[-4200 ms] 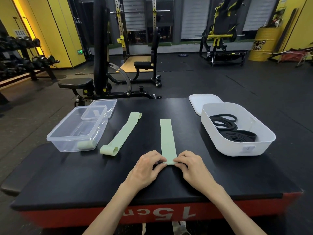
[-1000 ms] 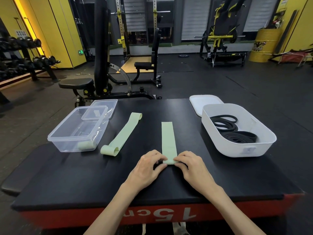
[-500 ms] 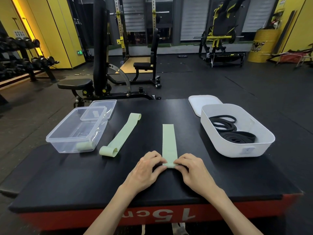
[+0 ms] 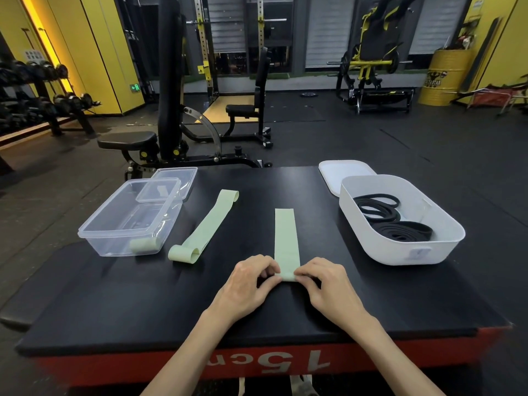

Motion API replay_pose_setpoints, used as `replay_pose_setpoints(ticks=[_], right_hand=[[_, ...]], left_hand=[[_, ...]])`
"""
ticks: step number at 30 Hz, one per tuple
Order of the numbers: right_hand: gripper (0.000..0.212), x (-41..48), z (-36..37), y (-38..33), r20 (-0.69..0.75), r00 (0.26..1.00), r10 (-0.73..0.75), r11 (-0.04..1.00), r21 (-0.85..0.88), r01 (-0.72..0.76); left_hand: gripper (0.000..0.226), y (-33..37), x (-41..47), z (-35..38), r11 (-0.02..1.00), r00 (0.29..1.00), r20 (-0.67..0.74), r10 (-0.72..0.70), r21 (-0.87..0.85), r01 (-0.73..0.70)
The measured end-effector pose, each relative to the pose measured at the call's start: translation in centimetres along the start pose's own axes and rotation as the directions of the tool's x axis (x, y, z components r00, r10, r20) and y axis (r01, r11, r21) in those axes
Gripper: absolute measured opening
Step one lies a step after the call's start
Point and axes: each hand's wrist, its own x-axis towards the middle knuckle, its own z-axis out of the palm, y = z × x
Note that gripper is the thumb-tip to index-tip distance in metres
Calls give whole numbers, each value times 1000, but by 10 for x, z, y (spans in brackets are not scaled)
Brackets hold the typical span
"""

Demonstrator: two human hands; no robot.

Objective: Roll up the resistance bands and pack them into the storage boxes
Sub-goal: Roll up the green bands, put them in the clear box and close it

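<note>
A flat light-green resistance band point(image 4: 285, 238) lies lengthwise in the middle of the black platform point(image 4: 114, 295). Its near end is curled into a small roll. My left hand point(image 4: 247, 284) pinches that roll from the left and my right hand point(image 4: 328, 284) pinches it from the right. A second green band point(image 4: 204, 228) lies slanted to the left, looped at both ends. A clear plastic box point(image 4: 128, 218) at the left holds one rolled green band point(image 4: 143, 243). A white tub point(image 4: 400, 221) at the right holds coiled black bands point(image 4: 394, 224).
A clear lid point(image 4: 174, 178) leans at the clear box's far corner. A white lid point(image 4: 343, 172) lies behind the white tub. The platform's red front edge is near me. Gym benches, racks and a yellow drum stand on the floor beyond.
The flat part of the green band has become shorter as the roll at its near end grew. Both hands stay at the near end, shifted slightly away from me.
</note>
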Motion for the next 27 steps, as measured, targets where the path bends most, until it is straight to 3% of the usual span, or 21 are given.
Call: replay_pose_setpoints(ticks=[27], right_hand=[[13,-2,2,2,37,999,34,999,1,-34]], left_hand=[[11,-7,-1,6,999,1000,12,-7,46,7]])
